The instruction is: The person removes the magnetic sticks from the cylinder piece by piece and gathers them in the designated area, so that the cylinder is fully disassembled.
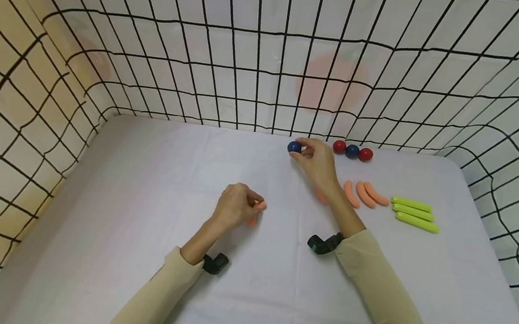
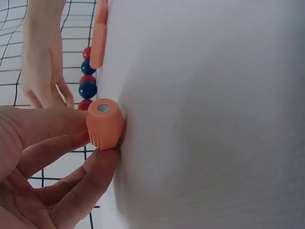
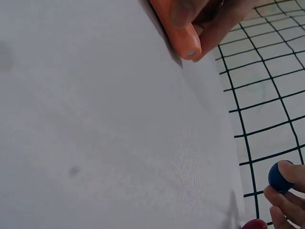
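Observation:
Toward the back of the white table, my right hand (image 1: 318,163) pinches a small blue ball (image 1: 294,146) between thumb and fingers. In the right wrist view this blue ball (image 3: 279,176) shows at the lower right edge. Nearer the front and to the left, my left hand (image 1: 233,205) pinches a curved orange stick (image 2: 105,124) with a small metal disc in its end. The stick (image 3: 178,33) lies close along the tabletop at the top of the right wrist view. Part of it is hidden behind the left fingers.
Right of my right hand sit a red ball (image 1: 339,146), a blue ball (image 1: 352,151) and another red ball (image 1: 366,154). Several curved orange sticks (image 1: 366,194) lie by the right forearm, one partly covered. Three green sticks (image 1: 414,212) lie farther right. Black wire mesh (image 1: 269,71) surrounds the table.

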`<state>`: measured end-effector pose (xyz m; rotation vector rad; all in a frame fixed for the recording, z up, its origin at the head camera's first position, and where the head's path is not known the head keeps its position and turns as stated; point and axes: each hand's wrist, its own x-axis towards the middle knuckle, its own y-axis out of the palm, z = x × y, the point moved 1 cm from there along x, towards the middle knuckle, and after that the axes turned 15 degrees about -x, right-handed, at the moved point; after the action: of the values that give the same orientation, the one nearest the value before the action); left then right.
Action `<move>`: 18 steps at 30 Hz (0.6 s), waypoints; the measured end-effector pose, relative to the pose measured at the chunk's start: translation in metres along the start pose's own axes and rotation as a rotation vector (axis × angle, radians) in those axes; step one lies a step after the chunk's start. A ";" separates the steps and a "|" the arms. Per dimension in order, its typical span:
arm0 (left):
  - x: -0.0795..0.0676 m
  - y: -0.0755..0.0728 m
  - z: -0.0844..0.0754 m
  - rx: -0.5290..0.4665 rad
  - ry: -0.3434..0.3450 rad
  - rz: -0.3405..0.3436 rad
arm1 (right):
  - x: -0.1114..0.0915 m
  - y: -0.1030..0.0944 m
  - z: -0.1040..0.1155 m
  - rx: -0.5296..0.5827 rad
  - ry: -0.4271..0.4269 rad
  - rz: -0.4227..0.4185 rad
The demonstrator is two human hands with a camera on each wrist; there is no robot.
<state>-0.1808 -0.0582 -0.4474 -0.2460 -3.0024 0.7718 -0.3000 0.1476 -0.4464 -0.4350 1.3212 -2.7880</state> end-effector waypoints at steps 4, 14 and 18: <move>0.000 0.001 0.000 0.002 -0.009 0.009 | 0.010 0.006 -0.004 -0.002 0.019 -0.016; 0.001 0.001 0.002 0.021 -0.008 0.002 | 0.032 0.015 -0.017 -0.075 0.063 -0.062; 0.001 0.001 0.003 0.031 0.000 0.007 | 0.040 0.016 -0.021 -0.121 0.103 -0.033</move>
<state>-0.1820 -0.0585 -0.4500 -0.2563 -2.9884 0.8187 -0.3450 0.1475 -0.4619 -0.3238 1.5238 -2.8023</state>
